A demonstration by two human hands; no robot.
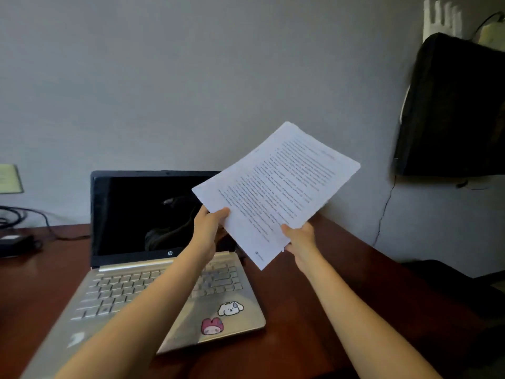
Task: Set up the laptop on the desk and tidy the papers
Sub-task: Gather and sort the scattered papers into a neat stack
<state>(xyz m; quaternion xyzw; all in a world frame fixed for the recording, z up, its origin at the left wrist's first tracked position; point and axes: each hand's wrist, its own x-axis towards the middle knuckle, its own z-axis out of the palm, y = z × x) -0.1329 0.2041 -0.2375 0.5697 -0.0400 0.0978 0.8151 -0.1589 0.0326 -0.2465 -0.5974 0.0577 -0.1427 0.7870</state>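
A silver laptop (pixel 153 283) stands open on the dark red-brown desk (pixel 314 310), its screen black and two cartoon stickers on the palm rest. A stack of printed white papers (pixel 276 187) is held in the air above the laptop's right side, tilted up to the right. My left hand (pixel 209 231) pinches the stack's lower left edge with the thumb on top. My right hand (pixel 300 239) grips its lower right edge.
A black power adapter (pixel 13 243) with cables lies at the desk's far left. A black bag (pixel 453 110) hangs on the wall at the right, with a thin cable below it. A dark object (pixel 448 285) sits past the desk's right edge.
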